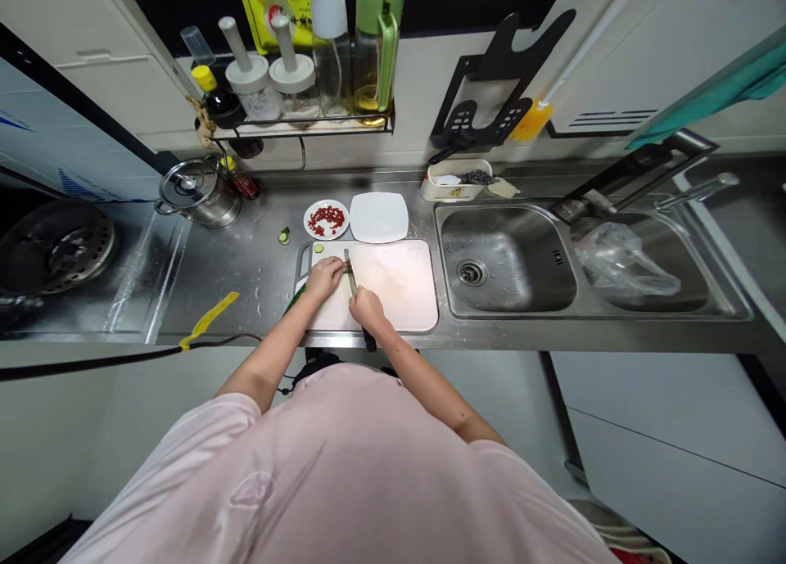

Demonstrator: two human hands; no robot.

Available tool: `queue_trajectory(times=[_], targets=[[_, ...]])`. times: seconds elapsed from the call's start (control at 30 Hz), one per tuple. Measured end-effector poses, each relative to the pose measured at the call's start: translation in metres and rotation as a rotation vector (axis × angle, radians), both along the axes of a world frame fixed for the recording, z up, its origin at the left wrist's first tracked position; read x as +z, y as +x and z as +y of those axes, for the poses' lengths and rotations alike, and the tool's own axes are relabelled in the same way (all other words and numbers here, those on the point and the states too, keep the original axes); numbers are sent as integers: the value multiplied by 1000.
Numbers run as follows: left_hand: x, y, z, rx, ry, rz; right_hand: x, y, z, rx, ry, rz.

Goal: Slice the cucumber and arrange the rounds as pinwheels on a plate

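Note:
A white cutting board [399, 290] lies on the steel counter. On its left half my left hand [325, 277] is closed over a green cucumber [295, 297], whose far end shows below my wrist at the board's left edge. My right hand [367, 309] grips a kitchen knife [351, 271] by its black handle. The blade stands beside my left fingertips, at the cucumber's cut end; whether it touches is too small to tell. One pale round cucumber slice [318, 248] rests near the board's top left corner.
Behind the board are a plate of chopped red pieces [326, 219] and a white square plate [379, 218]. Cucumber scraps [283, 236] and a lidded pot [200, 191] stand left. A double sink [509, 257] is right, with a plastic bag [626, 261]. A seasoning rack [307, 126] overhangs the back.

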State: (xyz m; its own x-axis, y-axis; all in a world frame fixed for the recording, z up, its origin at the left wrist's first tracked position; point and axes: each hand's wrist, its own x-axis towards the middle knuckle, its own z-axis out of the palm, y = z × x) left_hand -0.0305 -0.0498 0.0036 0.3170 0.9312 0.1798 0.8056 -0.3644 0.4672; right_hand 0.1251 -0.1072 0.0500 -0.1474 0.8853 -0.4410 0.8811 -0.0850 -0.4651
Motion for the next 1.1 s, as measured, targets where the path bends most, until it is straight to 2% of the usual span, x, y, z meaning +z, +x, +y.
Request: queue_trajectory(times=[0.13, 0.53, 0.8, 1.1], targets=[[-1, 0, 0, 3, 6, -4, -1, 1, -6, 5, -30, -12], [1, 1, -1, 13, -10, 8, -1, -9, 13, -19, 0, 4], [-3, 1, 0, 17, -1, 19, 0, -9, 16, -20, -1, 6], [-2, 1, 0, 13, 27, 24, 0, -3, -4, -8, -51, -25]])
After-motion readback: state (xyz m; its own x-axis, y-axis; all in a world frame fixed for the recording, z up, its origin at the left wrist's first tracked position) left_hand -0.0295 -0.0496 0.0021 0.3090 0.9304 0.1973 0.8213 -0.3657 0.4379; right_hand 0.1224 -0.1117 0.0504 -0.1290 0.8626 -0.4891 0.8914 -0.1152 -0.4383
